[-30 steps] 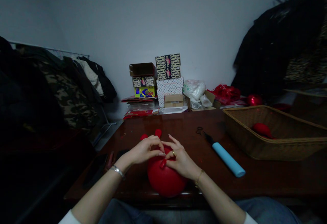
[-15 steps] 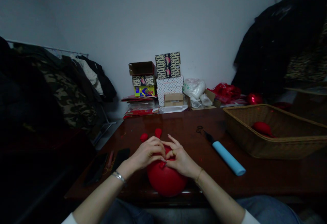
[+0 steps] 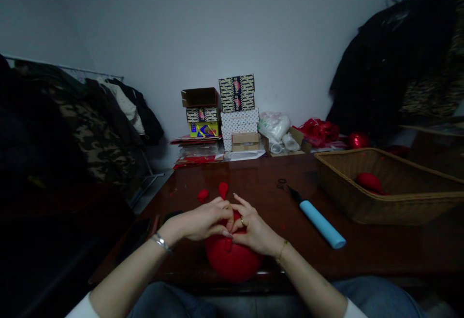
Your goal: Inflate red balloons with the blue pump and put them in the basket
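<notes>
A round, inflated red balloon [image 3: 234, 262] rests at the table's front edge, its neck turned up toward me. My left hand [image 3: 212, 219] pinches the neck from the left, fingers curled over the top. From the right, my right hand [image 3: 252, 226], with a ring on one finger, pinches at the same spot; its index finger points up and away. A short red end of the neck sticks out below the fingertips. The fingers hide most of the neck. Just beyond my hands lie two small red balloons, a rounded one [image 3: 203, 195] and a longer one [image 3: 223, 190].
A light-blue hand pump [image 3: 322, 224] with a black nozzle lies on the brown table [image 3: 261, 178]. Right of it stands a wicker basket [image 3: 391, 211] holding a red balloon [image 3: 369, 182]. Dark phones [image 3: 134, 240] lie at left. Stacked boxes [image 3: 239, 124] stand against the wall.
Both hands still pinch the balloon's neck. My left hand and forearm have flattened and shifted slightly left, and the neck's end now points more straight down. The view has moved slightly.
</notes>
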### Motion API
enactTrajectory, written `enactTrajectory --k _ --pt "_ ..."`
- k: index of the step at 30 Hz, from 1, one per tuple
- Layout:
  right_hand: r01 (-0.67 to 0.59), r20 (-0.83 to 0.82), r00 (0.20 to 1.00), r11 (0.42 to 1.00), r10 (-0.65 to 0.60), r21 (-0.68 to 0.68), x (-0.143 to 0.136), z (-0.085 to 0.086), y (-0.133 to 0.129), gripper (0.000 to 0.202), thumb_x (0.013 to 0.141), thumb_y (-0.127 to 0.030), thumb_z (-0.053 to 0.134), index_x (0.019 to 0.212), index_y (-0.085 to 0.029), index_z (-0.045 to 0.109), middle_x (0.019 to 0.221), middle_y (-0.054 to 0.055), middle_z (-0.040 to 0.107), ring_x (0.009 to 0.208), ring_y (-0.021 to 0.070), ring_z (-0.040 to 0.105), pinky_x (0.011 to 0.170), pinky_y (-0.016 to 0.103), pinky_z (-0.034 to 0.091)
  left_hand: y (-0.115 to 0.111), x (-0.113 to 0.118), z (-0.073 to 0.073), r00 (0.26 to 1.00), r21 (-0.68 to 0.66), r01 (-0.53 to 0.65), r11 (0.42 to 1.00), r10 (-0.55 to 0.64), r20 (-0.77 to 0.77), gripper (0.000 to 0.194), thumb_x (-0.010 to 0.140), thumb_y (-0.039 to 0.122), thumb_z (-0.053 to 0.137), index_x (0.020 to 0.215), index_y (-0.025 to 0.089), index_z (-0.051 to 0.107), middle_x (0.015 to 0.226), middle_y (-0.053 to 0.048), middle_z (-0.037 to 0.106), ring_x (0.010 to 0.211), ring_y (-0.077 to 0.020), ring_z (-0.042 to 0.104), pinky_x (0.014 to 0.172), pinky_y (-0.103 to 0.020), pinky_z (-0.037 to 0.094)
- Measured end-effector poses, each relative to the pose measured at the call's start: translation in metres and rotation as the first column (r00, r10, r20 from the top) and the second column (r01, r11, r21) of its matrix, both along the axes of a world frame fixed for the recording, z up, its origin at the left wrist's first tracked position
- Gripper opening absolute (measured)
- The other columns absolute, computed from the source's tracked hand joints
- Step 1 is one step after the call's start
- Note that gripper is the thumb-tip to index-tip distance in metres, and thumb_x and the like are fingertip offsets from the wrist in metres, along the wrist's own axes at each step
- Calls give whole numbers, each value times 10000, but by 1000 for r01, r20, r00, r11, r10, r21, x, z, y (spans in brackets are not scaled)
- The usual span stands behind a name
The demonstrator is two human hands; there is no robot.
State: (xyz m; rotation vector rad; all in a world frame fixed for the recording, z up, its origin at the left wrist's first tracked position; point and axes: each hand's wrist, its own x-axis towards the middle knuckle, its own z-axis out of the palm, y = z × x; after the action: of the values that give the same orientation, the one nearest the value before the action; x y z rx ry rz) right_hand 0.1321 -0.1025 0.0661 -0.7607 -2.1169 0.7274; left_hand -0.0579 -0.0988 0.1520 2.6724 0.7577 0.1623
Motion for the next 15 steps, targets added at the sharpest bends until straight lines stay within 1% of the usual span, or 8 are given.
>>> enactTrajectory --k 4,8,10,13,15 --pt "-25 17 1000 1000 25 -14 -1 1 -2 120 735 -421 672 747 -313 724 1331 -36 506 1388 242 179 1116 461 192 2 -1 4 998 -51 28 998 -31 -62 175 857 369 544 816 208 598 911 -34 561 940 -187 461 865 -284 347" --pt "-41 44 998 999 42 -9 -2 0 -2 115 732 -416 675 759 -316 726 1337 -35 502 1389 241 181 1114 458 199 4 -4 3 997 -73 33 997 -38 -69 175 839 379 572 809 209 600 909 -29 574 929 -186 460 863 -287 348" --pt "-24 49 999 1000 24 -4 -3 0 -2 118 737 -417 670 760 -316 727 1361 -36 481 1390 241 177 1113 460 198 3 -5 0 999 -79 3 997 -6 -43 182 831 384 582 808 204 600 917 -32 567 942 -187 457 856 -286 351" --pt "28 49 998 1000 -28 5 -3 -2 -1 122 745 -415 663 758 -314 729 1414 -36 418 1392 241 168 1110 469 199 0 -5 -7 996 -79 -73 994 77 47 203 838 394 570 821 193 590 945 -40 551 949 -185 455 838 -284 360" --pt "49 49 998 999 -49 14 -2 -2 -1 122 746 -414 663 766 -314 730 1426 -30 402 1391 243 172 1108 481 196 -2 -5 -12 987 -79 -115 990 123 100 220 845 405 555 831 187 584 956 -44 546 947 -183 455 831 -285 363"
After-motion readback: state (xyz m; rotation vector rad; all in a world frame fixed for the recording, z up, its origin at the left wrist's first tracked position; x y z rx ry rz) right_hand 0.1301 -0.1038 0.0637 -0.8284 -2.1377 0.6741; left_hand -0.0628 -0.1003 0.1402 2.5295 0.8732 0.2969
